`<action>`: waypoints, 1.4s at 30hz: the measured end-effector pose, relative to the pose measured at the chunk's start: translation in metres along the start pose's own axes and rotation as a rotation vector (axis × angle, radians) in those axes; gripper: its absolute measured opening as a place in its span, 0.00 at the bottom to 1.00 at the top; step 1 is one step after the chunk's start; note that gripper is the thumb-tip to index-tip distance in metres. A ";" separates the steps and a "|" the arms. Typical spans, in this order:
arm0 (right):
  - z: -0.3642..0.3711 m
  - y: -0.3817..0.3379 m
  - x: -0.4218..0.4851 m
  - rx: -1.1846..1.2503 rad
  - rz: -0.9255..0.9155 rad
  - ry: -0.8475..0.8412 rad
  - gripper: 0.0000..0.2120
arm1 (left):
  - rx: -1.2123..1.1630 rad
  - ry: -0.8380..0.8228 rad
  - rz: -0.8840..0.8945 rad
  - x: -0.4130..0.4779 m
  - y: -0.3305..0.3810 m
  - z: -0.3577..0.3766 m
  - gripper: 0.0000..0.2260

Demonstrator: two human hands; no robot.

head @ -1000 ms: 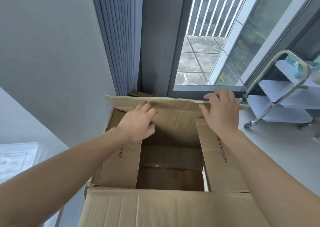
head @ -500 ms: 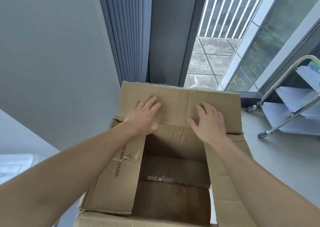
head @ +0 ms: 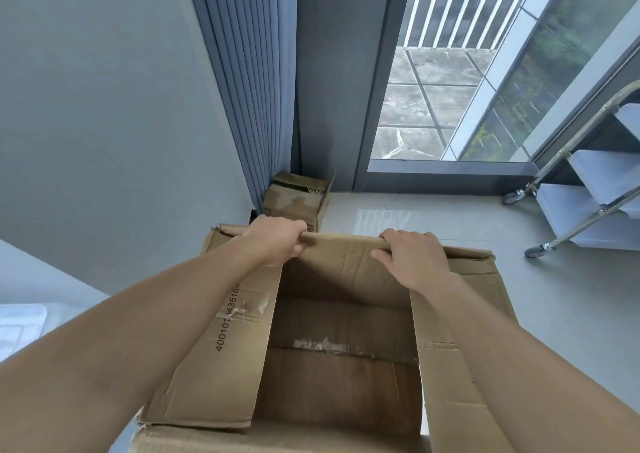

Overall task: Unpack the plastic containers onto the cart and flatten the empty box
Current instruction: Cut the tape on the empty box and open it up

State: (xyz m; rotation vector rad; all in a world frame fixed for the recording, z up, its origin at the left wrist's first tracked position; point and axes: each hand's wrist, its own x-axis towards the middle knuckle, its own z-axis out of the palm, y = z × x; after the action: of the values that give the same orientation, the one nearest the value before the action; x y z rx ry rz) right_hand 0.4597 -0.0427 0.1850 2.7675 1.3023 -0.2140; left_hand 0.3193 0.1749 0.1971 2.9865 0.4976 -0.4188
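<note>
A large brown cardboard box [head: 341, 387] stands open in front of me, its inside empty and its side flaps folded outward. My left hand [head: 277, 241] grips the box's far top edge near its left end, fingers curled over it. My right hand [head: 410, 260] holds the same far edge further right, fingers wrapped over the rim. The metal cart [head: 588, 189] with white shelves stands at the right edge. A clear plastic container [head: 19, 324] shows at the far left edge.
A smaller cardboard box [head: 298, 200] sits on the floor in the corner beyond the big box, beside a grey-blue curtain [head: 252, 82]. A glass door [head: 450, 72] faces a balcony. Grey floor [head: 554, 297] lies between box and cart.
The far flap that both hands pressed on has folded down out of sight. Both hands now grip the box's far rim, and the small box behind has come into view.
</note>
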 end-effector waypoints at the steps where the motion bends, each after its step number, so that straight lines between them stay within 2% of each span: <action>1: 0.001 0.000 0.000 0.005 0.010 0.001 0.18 | -0.006 -0.006 -0.011 0.000 0.001 -0.001 0.11; 3: 0.002 -0.003 -0.003 0.017 0.044 0.009 0.21 | -0.009 0.022 -0.048 -0.001 0.005 -0.001 0.13; 4: 0.002 -0.005 -0.006 0.017 0.064 0.011 0.26 | 0.002 0.041 -0.068 -0.002 0.007 0.002 0.17; 6: 0.001 -0.012 -0.017 0.011 0.093 0.015 0.36 | 0.054 0.056 -0.089 -0.009 0.009 0.008 0.30; 8: 0.001 -0.019 -0.030 -0.004 0.119 0.034 0.41 | 0.075 0.072 -0.094 -0.023 0.010 0.014 0.41; 12: 0.003 -0.045 -0.057 0.015 0.124 0.079 0.39 | 0.082 0.066 -0.158 -0.062 0.014 0.029 0.52; 16: 0.000 -0.089 -0.070 0.108 0.094 0.108 0.35 | 0.081 -0.015 -0.236 -0.102 0.020 0.043 0.56; 20: -0.001 -0.119 -0.079 0.109 0.055 0.059 0.32 | 0.107 -0.099 -0.287 -0.129 0.021 0.047 0.55; 25: 0.001 -0.133 -0.093 0.176 0.033 -0.055 0.32 | 0.013 -0.130 -0.302 -0.140 0.035 0.028 0.47; 30: -0.006 -0.151 -0.102 0.497 0.094 -0.131 0.33 | -0.321 -0.023 -0.246 -0.160 0.025 -0.026 0.34; 34: -0.021 -0.178 -0.104 0.647 -0.002 -0.166 0.30 | -0.557 0.142 -0.265 -0.185 -0.014 -0.065 0.19; 36: -0.028 -0.196 -0.105 0.701 -0.083 -0.184 0.30 | -0.639 0.210 -0.289 -0.197 -0.037 -0.074 0.19; 38: -0.035 -0.213 -0.105 0.737 -0.161 -0.212 0.31 | -0.656 0.254 -0.333 -0.212 -0.059 -0.073 0.23; 40: -0.040 -0.229 -0.105 0.754 -0.229 -0.237 0.32 | -0.623 0.247 -0.371 -0.226 -0.076 -0.065 0.28; 42: -0.042 -0.243 -0.104 0.746 -0.278 -0.258 0.32 | -0.641 0.228 -0.404 -0.238 -0.088 -0.055 0.28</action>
State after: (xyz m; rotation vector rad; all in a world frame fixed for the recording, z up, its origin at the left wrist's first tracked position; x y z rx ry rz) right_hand 0.2105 0.0383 0.2404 2.9034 1.8040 -1.2617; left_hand 0.0875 0.1919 0.3139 2.3126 1.0354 0.0649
